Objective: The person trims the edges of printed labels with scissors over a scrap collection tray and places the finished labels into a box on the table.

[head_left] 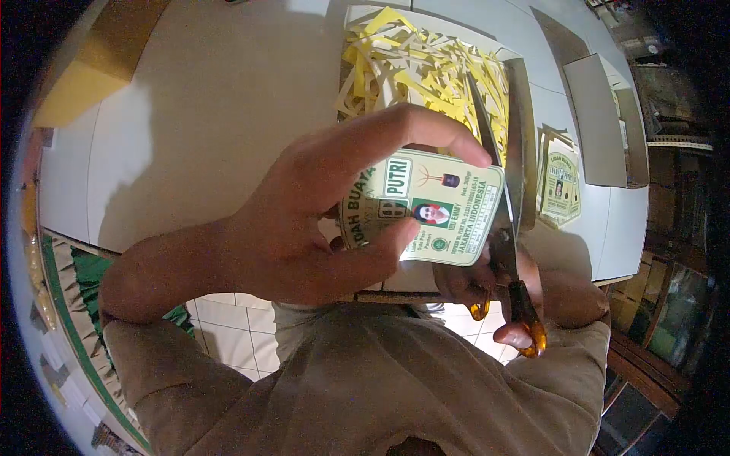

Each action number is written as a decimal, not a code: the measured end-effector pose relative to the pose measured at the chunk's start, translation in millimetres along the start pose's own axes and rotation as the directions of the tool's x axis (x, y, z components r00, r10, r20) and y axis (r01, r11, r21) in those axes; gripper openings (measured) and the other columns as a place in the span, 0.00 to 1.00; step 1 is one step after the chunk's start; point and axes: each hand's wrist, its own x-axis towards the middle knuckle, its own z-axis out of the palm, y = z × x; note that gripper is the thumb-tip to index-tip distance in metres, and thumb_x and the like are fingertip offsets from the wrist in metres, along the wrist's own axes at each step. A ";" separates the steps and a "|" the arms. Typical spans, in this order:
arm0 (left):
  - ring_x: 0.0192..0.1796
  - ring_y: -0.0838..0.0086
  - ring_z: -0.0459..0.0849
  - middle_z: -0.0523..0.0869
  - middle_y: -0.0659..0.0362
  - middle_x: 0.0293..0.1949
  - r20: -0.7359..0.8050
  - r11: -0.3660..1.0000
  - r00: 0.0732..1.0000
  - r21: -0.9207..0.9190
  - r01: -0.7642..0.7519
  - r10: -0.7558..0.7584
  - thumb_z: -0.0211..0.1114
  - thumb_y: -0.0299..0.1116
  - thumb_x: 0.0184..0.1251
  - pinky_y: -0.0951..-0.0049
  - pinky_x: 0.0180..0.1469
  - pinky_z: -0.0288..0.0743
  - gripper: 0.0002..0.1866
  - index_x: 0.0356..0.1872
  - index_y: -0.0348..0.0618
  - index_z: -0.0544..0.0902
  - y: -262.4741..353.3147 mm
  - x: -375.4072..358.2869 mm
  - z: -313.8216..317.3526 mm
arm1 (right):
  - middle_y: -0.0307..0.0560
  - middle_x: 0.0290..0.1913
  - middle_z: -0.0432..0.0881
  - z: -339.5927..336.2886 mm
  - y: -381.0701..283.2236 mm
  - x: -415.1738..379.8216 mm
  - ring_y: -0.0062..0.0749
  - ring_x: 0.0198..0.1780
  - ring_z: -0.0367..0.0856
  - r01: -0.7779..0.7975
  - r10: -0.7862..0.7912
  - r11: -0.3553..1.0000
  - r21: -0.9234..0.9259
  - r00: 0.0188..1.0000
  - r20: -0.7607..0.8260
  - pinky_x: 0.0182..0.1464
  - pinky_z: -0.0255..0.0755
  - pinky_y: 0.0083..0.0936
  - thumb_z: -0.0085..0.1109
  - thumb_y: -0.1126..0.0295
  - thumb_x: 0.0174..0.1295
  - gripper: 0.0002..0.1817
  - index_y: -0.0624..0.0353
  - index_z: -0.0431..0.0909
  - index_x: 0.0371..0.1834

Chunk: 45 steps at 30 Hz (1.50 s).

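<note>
A pale green printed label (464, 190) with rounded corners is pinched in my left hand (319, 190), thumb across its front and index finger along its far edge. My right hand (525, 277) grips a pair of scissors (511, 220) by amber handles. The long dark blades point away from me, right beside the label's right edge, and look parted. Beyond the hands, a shallow box (520, 114) holds a heap of yellow and white paper strips (426, 68).
To the right of the box lies a stack of similar labels (561, 182). An open carton (601, 121) stands beside it on the white tiled table (220, 99). At the far left sits a yellow-brown cardboard box (91, 83). The table's near edge runs just before my body.
</note>
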 end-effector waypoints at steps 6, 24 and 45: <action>0.47 0.70 0.76 0.75 0.49 0.46 -0.007 0.999 1.000 -0.051 -0.004 0.003 0.55 0.35 0.56 0.71 0.51 0.68 0.21 0.48 0.32 0.68 -3.4 1.6 -3.7 | 0.39 0.26 0.59 -8.0 -15.6 13.3 0.27 0.26 0.58 0.002 0.009 0.994 -0.109 0.995 0.100 0.28 0.53 0.24 0.64 0.67 0.42 0.23 0.59 0.56 0.32; 0.40 0.76 0.76 0.75 0.56 0.40 -0.213 0.959 0.935 -0.055 0.277 -0.283 0.64 0.50 0.47 0.78 0.42 0.71 0.36 0.52 0.34 0.66 14.5 16.9 -8.3 | 0.39 0.27 0.57 -11.8 -23.5 12.0 0.27 0.26 0.58 -0.126 0.133 0.987 -0.104 0.989 0.068 0.28 0.54 0.24 0.62 0.68 0.47 0.22 0.59 0.56 0.35; 0.44 0.74 0.76 0.75 0.56 0.44 -0.291 0.964 0.932 0.086 0.251 -0.217 0.65 0.44 0.48 0.76 0.48 0.69 0.31 0.50 0.36 0.68 -4.6 6.0 -23.1 | 0.39 0.26 0.56 -4.1 -22.5 8.5 0.27 0.27 0.56 -0.176 0.176 0.984 0.025 0.984 0.012 0.28 0.53 0.23 0.61 0.69 0.48 0.20 0.57 0.55 0.31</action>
